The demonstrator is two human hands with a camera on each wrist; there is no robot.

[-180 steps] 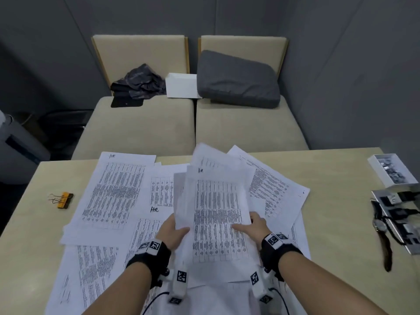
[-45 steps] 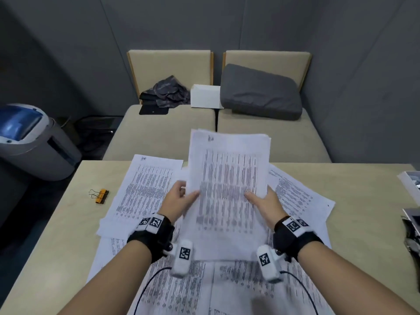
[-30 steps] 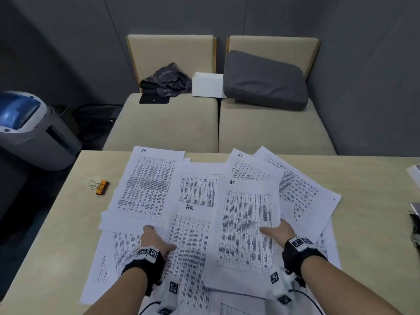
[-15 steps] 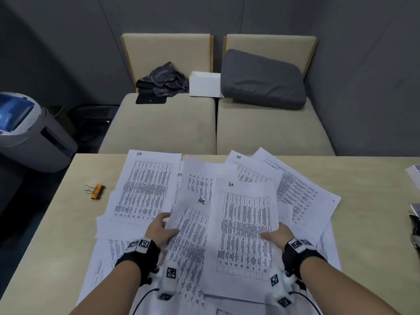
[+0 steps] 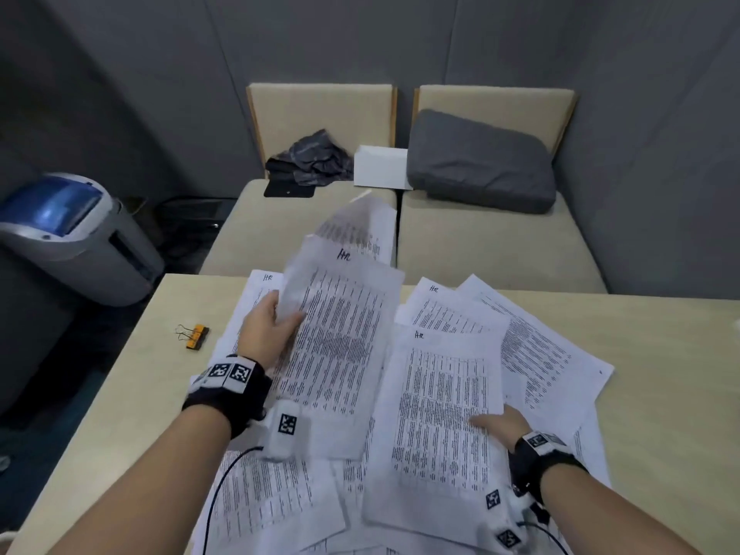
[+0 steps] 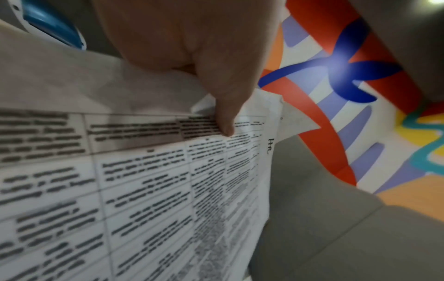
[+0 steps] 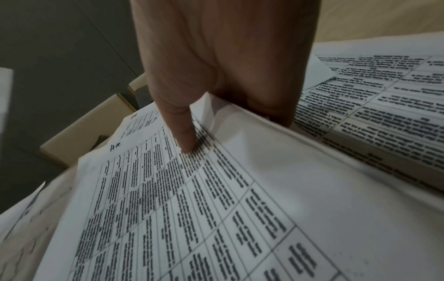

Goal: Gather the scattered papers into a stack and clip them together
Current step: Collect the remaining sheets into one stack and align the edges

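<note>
Grey cushion (image 5: 480,162), white box (image 5: 380,167) and crumpled dark cloth (image 5: 312,158) are seen on beige seats (image 5: 492,242), upper centre; a grey-and-blue bin (image 5: 76,234) is placed at left.

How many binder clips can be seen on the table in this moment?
1. The orange binder clip lies on the table, left of the papers and apart from them. More could be hidden under the sheets.
</note>
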